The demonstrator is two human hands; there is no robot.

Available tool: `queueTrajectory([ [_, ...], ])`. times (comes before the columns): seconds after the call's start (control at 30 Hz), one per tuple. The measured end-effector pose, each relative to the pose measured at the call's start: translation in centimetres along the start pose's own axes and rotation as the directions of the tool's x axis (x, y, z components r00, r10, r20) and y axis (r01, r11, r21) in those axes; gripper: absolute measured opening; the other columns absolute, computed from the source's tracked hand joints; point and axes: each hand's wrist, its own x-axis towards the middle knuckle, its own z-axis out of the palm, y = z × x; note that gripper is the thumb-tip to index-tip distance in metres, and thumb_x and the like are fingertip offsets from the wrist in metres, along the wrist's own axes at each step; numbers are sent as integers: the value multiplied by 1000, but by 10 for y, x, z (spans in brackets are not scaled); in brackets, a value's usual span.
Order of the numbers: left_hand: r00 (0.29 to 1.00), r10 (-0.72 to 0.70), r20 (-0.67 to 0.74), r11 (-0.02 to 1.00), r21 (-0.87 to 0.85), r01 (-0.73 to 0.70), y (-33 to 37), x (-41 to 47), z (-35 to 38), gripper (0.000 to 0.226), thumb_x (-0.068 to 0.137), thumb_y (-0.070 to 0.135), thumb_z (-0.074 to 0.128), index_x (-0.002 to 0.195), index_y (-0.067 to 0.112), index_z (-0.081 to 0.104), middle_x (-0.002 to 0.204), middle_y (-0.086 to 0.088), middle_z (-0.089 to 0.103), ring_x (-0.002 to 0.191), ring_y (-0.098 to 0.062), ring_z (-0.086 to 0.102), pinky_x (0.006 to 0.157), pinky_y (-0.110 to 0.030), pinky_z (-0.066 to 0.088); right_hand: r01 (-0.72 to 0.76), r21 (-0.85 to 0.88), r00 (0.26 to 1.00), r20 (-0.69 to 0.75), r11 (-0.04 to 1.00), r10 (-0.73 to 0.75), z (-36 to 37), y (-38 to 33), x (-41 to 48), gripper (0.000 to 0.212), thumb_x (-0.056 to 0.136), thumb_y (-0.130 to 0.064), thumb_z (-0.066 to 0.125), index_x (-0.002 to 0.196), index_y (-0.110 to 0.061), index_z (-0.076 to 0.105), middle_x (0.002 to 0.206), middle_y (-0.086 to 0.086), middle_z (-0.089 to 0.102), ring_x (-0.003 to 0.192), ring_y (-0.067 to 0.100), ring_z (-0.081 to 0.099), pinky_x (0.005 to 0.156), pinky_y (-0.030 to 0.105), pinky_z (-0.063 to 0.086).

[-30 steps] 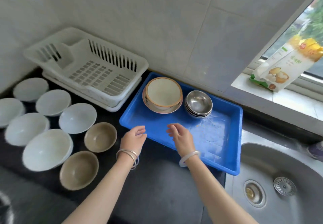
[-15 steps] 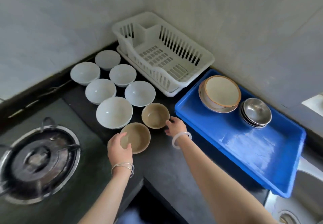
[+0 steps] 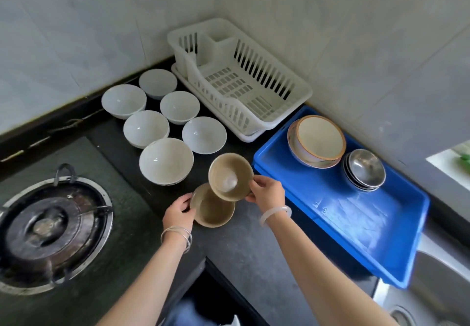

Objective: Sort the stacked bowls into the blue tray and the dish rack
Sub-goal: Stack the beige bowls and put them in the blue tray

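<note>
My right hand (image 3: pixel 267 193) grips a brown bowl (image 3: pixel 230 176) by its right rim and holds it tilted above the dark counter. Under it, my left hand (image 3: pixel 179 213) grips the left rim of a second brown bowl (image 3: pixel 212 211), which sits low at the counter. Several white bowls (image 3: pixel 165 160) stand in rows behind them. The white dish rack (image 3: pixel 239 76) holds nothing. To the right, the blue tray (image 3: pixel 356 224) carries a stack of patterned bowls (image 3: pixel 318 140) and a stack of steel bowls (image 3: pixel 365 169) at its far end.
A gas burner (image 3: pixel 48 226) fills the counter's left side. The steel sink (image 3: pixel 427 297) lies at the lower right past the tray. Tiled walls close the corner behind the rack. The counter edge drops off between my forearms.
My right hand has closed on the farther brown bowl and raised it toward the nearer one. My left hand now grips the nearer brown bowl's rim. The view has zoomed closer.
</note>
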Motion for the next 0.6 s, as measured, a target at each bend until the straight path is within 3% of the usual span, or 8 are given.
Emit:
queueTrajectory([
  [0.1, 992, -73, 99, 983, -159, 88, 2, 1, 9, 23, 89, 5, 52, 107, 12, 65, 107, -13, 67, 93, -24, 63, 92, -37, 51, 15, -89, 1000, 19, 996, -14, -1, 10, -14, 18, 89, -20, 60, 104, -17, 70, 82, 0, 70, 59, 6, 67, 47, 8, 47],
  [0.27, 985, -153, 82, 943, -287, 170, 7, 2, 11, 17, 94, 19, 49, 98, 10, 62, 103, -12, 62, 96, -27, 59, 88, -38, 51, -13, -189, 999, 29, 982, 19, 5, 26, -22, 17, 89, -19, 60, 104, -19, 68, 76, -9, 64, 62, 9, 65, 51, 11, 48],
  [0.47, 988, -89, 129, 980, -165, 110, 4, -1, 11, 27, 88, 1, 55, 115, 2, 61, 107, -14, 63, 95, -25, 58, 85, -36, 51, -1, -214, 999, 31, 977, 8, 14, 35, -23, 22, 88, -20, 61, 111, -22, 64, 85, -5, 65, 63, 10, 64, 57, 15, 52],
  [0.6, 985, -123, 123, 977, -160, 142, 4, -1, 13, 27, 88, -1, 54, 114, 2, 61, 103, -13, 61, 95, -26, 57, 80, -36, 51, -15, -251, 999, 42, 968, 26, 14, 42, -21, 30, 89, -25, 60, 119, -23, 59, 90, -2, 63, 64, 10, 62, 58, 16, 53],
])
